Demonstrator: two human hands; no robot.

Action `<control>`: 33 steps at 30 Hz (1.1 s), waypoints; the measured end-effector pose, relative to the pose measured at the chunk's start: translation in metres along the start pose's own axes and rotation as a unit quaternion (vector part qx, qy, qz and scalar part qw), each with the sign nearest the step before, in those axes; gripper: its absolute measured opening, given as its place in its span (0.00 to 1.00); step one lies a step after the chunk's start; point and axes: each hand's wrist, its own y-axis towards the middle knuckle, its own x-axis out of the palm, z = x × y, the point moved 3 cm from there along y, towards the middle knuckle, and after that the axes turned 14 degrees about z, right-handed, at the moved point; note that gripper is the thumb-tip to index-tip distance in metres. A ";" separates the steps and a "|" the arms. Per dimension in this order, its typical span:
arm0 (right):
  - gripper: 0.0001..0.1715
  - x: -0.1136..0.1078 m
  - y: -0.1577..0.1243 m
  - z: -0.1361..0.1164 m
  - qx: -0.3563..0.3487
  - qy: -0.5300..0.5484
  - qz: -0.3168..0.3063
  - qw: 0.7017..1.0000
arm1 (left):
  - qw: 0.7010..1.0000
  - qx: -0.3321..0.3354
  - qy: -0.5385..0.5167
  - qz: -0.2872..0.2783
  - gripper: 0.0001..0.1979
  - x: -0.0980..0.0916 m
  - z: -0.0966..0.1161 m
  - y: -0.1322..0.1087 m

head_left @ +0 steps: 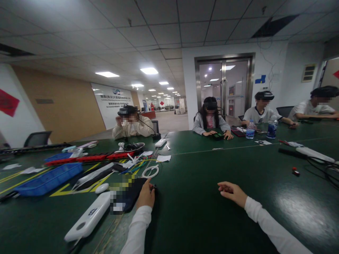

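Observation:
My left hand (pixel 146 197) is closed at the right edge of a dark, flat cloth-like pouch (pixel 135 197), part of which is blurred out. A small dark bit shows beside the thumb. Left of the pouch lies a long white device (pixel 91 216) with a round dark spot and a cable at its near end. A small white rounded piece (pixel 102 188) sits just behind it. On the right, my right hand (pixel 234 194) hovers over or rests on the green table (pixel 190 211), holding nothing, its fingers loosely stretched with the thumb apart.
A blue tray (pixel 50 179) stands at left, near red strips (pixel 92 158) and a coiled white cable (pixel 150 171). Several people with headsets sit across the table. Two bottles (pixel 250 129) stand at back right. A small red-and-black piece (pixel 296 172) and black cables (pixel 327 173) lie right.

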 end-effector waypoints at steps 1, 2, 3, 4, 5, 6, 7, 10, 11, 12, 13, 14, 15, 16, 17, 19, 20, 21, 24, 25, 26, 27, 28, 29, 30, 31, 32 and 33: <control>0.25 0.000 0.000 0.000 0.001 -0.003 0.000 1.000 | 1.000 -0.004 0.001 0.000 0.25 0.000 -0.001 0.000; 0.25 0.000 0.000 0.001 0.002 -0.006 0.000 1.000 | 1.000 -0.009 0.001 0.002 0.25 0.000 -0.001 0.000; 0.25 0.000 0.000 0.001 0.004 -0.008 -0.001 1.000 | 1.000 -0.015 0.003 0.004 0.25 -0.001 -0.001 -0.001; 0.25 0.000 0.000 0.001 0.006 -0.008 -0.001 1.000 | 1.000 -0.020 0.004 0.008 0.25 -0.001 -0.001 -0.001; 0.25 0.000 0.000 0.001 0.005 -0.006 -0.001 1.000 | 1.000 -0.022 0.006 0.011 0.25 -0.002 -0.001 -0.001; 0.25 0.000 0.000 0.001 0.004 -0.004 -0.003 1.000 | 1.000 -0.023 0.007 0.014 0.25 -0.003 -0.001 -0.001; 0.25 0.000 0.000 0.001 0.002 -0.001 -0.004 1.000 | 1.000 -0.022 0.007 0.016 0.25 -0.003 -0.001 -0.001; 0.25 0.000 0.000 0.001 -0.003 0.000 -0.003 1.000 | 1.000 -0.026 0.006 0.005 0.25 -0.005 0.001 0.000; 0.25 0.000 0.000 0.000 -0.005 -0.002 -0.002 1.000 | 1.000 -0.029 0.005 -0.003 0.25 -0.005 0.002 -0.001; 0.25 0.000 0.000 0.000 -0.006 -0.003 -0.001 1.000 | 0.999 -0.032 0.003 -0.008 0.25 -0.006 0.003 -0.001; 0.24 0.000 0.000 -0.001 -0.009 -0.004 0.002 1.000 | 0.999 -0.034 -0.001 -0.013 0.25 -0.006 0.004 -0.001; 0.24 0.001 0.000 -0.002 -0.010 -0.004 0.006 1.000 | 0.999 -0.035 -0.006 -0.017 0.25 -0.007 0.005 -0.001; 0.24 0.001 0.000 -0.004 -0.011 -0.003 0.008 1.000 | 0.999 -0.035 -0.012 -0.019 0.25 -0.008 0.007 -0.001; 0.25 0.001 0.000 -0.005 -0.011 -0.002 0.009 1.000 | 0.999 -0.036 -0.018 -0.022 0.25 -0.009 0.008 -0.001; 0.25 0.001 0.000 -0.006 -0.010 -0.001 0.011 1.000 | 0.999 -0.036 -0.023 -0.026 0.25 -0.009 0.009 0.000; 0.26 0.002 -0.001 -0.007 -0.009 -0.001 0.010 1.000 | 0.998 -0.037 -0.029 -0.032 0.25 -0.009 0.010 0.000; 0.26 0.002 0.000 -0.007 -0.007 -0.003 0.007 1.000 | 0.998 -0.037 -0.030 -0.033 0.25 -0.008 0.010 0.000; 0.26 0.001 0.000 -0.007 -0.005 -0.005 0.007 1.000 | 0.998 -0.037 -0.030 -0.033 0.25 -0.008 0.009 0.000; 0.25 0.001 0.001 -0.003 0.000 -0.011 0.006 1.000 | 0.998 -0.040 -0.023 -0.030 0.26 -0.004 0.005 0.001; 0.25 0.001 0.001 -0.001 0.001 -0.011 0.005 1.000 | 0.998 -0.040 -0.020 -0.032 0.25 -0.002 0.003 0.001; 0.25 0.002 0.002 0.000 0.001 -0.009 0.004 1.000 | 0.998 -0.039 -0.017 -0.034 0.25 -0.001 0.001 0.001; 0.24 0.002 0.002 0.002 -0.001 -0.006 0.003 1.000 | 0.999 -0.037 -0.013 -0.038 0.25 0.000 0.000 0.001; 0.24 0.002 0.002 0.003 -0.003 -0.002 0.002 1.000 | 0.999 -0.033 -0.010 -0.041 0.24 0.001 -0.001 0.001; 0.24 0.002 0.003 0.003 -0.006 0.001 0.002 1.000 | 0.999 -0.029 -0.006 -0.042 0.24 0.002 -0.002 0.001; 0.24 0.002 0.003 0.003 -0.009 0.003 0.002 1.000 | 0.999 -0.024 -0.002 -0.042 0.24 0.002 -0.003 0.001; 0.23 0.002 0.002 0.003 -0.013 0.004 0.002 1.000 | 0.999 -0.019 0.001 -0.039 0.23 0.002 -0.004 0.001; 0.23 0.002 0.002 0.002 -0.016 0.003 0.002 1.000 | 0.999 -0.015 0.003 -0.038 0.23 0.002 -0.004 0.001; 0.23 0.002 0.002 0.001 -0.018 0.002 0.003 1.000 | 0.999 -0.013 0.007 -0.037 0.23 0.003 -0.005 0.001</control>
